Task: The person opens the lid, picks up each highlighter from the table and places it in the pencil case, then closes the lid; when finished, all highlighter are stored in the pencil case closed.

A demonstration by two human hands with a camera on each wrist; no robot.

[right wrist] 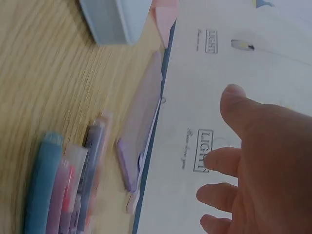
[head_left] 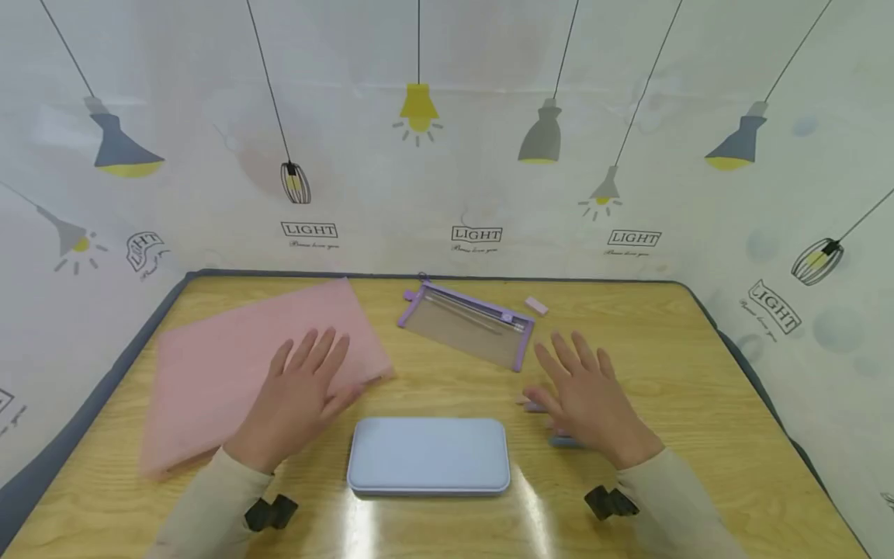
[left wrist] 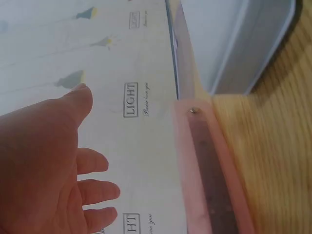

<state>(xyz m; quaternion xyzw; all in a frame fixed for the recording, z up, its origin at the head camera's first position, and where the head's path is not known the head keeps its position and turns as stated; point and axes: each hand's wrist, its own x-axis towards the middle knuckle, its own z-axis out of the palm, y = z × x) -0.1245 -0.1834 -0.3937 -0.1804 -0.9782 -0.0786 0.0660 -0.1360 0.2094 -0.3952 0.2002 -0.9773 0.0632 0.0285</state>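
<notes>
My left hand (head_left: pixel 300 404) hovers with fingers spread over the right part of a pink folder (head_left: pixel 223 349), holding nothing. In the left wrist view the folder's edge (left wrist: pixel 187 165) shows a small metal snap. My right hand (head_left: pixel 590 404), fingers also spread and holding nothing, hangs above several pens. The head view hides most of these pens behind the hand; the right wrist view shows them side by side, including a teal pen (right wrist: pixel 44 185) and a dark purple-grey one (right wrist: pixel 92 165). Between the hands lies a closed light blue pencil case (head_left: pixel 429 454).
Behind the pencil case lies a see-through zipper pouch (head_left: pixel 454 330) with purple edging and thin sticks inside. A small pale pink eraser (head_left: pixel 536 306) sits beside it. The wooden table (head_left: pixel 698 388) has a dark edge against walls (head_left: pixel 377 186) printed with lamps.
</notes>
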